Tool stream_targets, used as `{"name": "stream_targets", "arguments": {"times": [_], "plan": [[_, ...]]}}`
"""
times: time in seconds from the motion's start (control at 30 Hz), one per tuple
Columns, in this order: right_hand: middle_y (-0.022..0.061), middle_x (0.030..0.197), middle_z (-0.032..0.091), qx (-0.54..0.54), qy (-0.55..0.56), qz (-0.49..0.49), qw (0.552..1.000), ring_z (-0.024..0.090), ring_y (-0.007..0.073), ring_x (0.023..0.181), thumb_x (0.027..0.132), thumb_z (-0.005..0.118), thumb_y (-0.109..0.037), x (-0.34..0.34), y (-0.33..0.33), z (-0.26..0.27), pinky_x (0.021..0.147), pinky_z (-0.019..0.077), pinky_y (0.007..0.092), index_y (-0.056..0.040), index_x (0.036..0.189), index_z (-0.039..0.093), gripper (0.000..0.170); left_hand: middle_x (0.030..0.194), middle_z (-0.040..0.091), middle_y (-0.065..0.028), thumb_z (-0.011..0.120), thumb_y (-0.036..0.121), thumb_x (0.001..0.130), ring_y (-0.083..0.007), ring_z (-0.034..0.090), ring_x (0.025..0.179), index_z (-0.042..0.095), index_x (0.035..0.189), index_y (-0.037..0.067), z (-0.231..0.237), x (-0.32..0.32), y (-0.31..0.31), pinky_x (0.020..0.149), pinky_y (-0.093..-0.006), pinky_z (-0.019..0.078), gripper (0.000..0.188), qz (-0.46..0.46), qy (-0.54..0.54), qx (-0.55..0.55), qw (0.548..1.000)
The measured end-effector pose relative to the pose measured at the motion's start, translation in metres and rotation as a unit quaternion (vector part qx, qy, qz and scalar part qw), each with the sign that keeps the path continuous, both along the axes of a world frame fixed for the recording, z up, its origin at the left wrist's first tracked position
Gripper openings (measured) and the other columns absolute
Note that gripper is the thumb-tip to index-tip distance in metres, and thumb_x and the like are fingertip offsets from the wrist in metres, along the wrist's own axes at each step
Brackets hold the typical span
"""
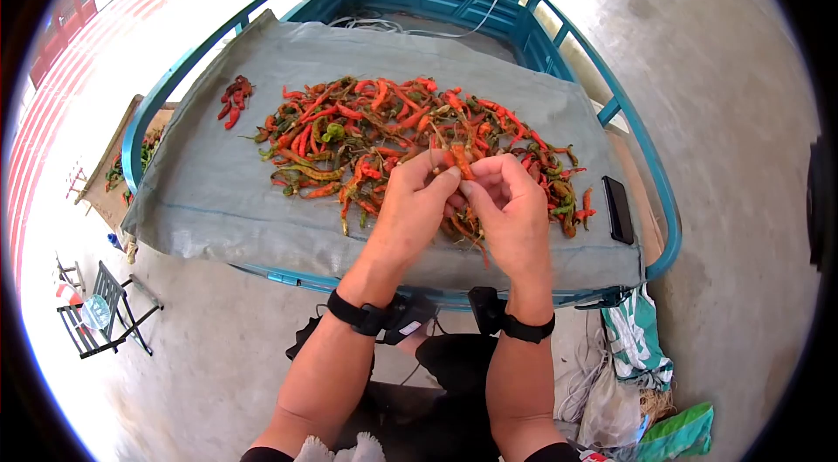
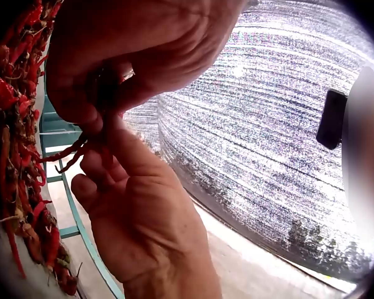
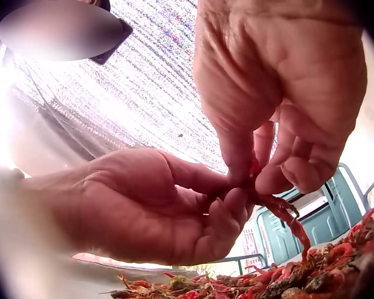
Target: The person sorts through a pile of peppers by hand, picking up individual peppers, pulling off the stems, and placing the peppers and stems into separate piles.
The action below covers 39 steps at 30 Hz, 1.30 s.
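Note:
My left hand (image 1: 415, 204) and right hand (image 1: 513, 217) meet fingertip to fingertip over the near side of a heap of chili peppers (image 1: 310, 126). Between them, thumbs and fingers of both hands pinch a wrinkled red chili pepper (image 1: 462, 162). In the right wrist view, a twisted chili pepper (image 3: 293, 224) hangs down from the pinched fingertips towards the heap. Thin red ends of chili pepper (image 2: 71, 152) poke out beside the fingers in the left wrist view. The fingers hide the rest. Under the heap lies a grey woven sheet (image 1: 288, 56).
The sheet covers a teal cart bed with rails (image 1: 650, 152). A black phone (image 1: 618, 209) lies at its right edge, and a small group of red chilies (image 1: 234, 101) sits apart at left. A folding stool (image 1: 109, 309) stands on the floor at left; bags (image 1: 642, 335) lie at right.

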State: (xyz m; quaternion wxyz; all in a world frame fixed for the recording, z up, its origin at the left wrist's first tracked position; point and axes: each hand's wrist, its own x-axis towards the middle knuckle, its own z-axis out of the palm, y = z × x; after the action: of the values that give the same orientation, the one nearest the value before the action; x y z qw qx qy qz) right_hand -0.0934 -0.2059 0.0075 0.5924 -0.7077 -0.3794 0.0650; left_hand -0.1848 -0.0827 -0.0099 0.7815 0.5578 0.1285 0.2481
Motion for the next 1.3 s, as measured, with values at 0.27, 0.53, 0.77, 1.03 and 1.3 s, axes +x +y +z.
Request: {"name": "stream_targets", "arguments": {"times": [0.27,0.53,0.77,1.03,1.3], "plan": [[0.0085,0.087,0.074,-0.015,-0.033,-0.008,0.999,0.07,0.0147,0.077,0.096,0.075,-0.003,-0.003,-0.006,-0.002,0.072,0.0561,0.0315,0.0001,0.103,0.067,0.01,0.094,0.07,0.0012,0.057,0.013,0.106,-0.0059,0.062,0.082,0.073,0.127,0.002,-0.001,0.003,-0.001,0.074,-0.0235,0.0492,0.029,-0.003,0.023,0.01,1.0],[0.003,0.081,0.07,0.007,0.013,-0.014,1.0,0.065,0.0103,0.074,0.098,0.073,-0.004,0.005,-0.011,-0.007,0.069,0.0527,0.0288,-0.0007,0.1,0.067,0.008,0.094,0.072,-0.0007,0.068,0.018,0.107,-0.0065,0.067,0.081,0.072,0.125,0.002,-0.004,0.008,-0.008,0.07,-0.0226,0.0518,0.024,0.012,0.026,0.008,1.0],[-0.0007,0.086,0.068,0.005,0.084,0.011,0.996,0.062,0.0066,0.08,0.1,0.072,-0.004,0.012,-0.015,-0.01,0.071,0.0513,0.0259,-0.0006,0.1,0.066,0.007,0.094,0.072,-0.0007,0.071,0.017,0.106,-0.0064,0.067,0.079,0.07,0.122,0.002,-0.006,0.009,-0.009,0.068,-0.0219,0.0522,0.022,0.031,0.006,0.009,0.999],[0.0006,0.092,0.07,0.043,0.09,0.069,0.993,0.062,0.0056,0.085,0.103,0.068,-0.003,0.01,-0.01,-0.015,0.077,0.0515,0.0252,0.0002,0.104,0.064,0.005,0.092,0.071,0.0011,0.071,0.014,0.106,-0.0047,0.066,0.076,0.07,0.12,0.005,-0.007,0.008,-0.005,0.066,-0.0208,0.0513,0.017,0.038,-0.001,-0.006,0.999],[0.0017,0.094,0.074,0.024,0.111,0.058,0.992,0.065,0.0056,0.086,0.106,0.066,-0.006,0.004,-0.01,-0.006,0.075,0.0516,0.0244,0.0004,0.11,0.067,0.008,0.093,0.071,0.0014,0.075,0.014,0.104,-0.005,0.066,0.077,0.069,0.124,0.005,-0.005,0.008,-0.004,0.066,-0.0205,0.0513,0.023,0.037,-0.02,-0.008,0.999]]}}
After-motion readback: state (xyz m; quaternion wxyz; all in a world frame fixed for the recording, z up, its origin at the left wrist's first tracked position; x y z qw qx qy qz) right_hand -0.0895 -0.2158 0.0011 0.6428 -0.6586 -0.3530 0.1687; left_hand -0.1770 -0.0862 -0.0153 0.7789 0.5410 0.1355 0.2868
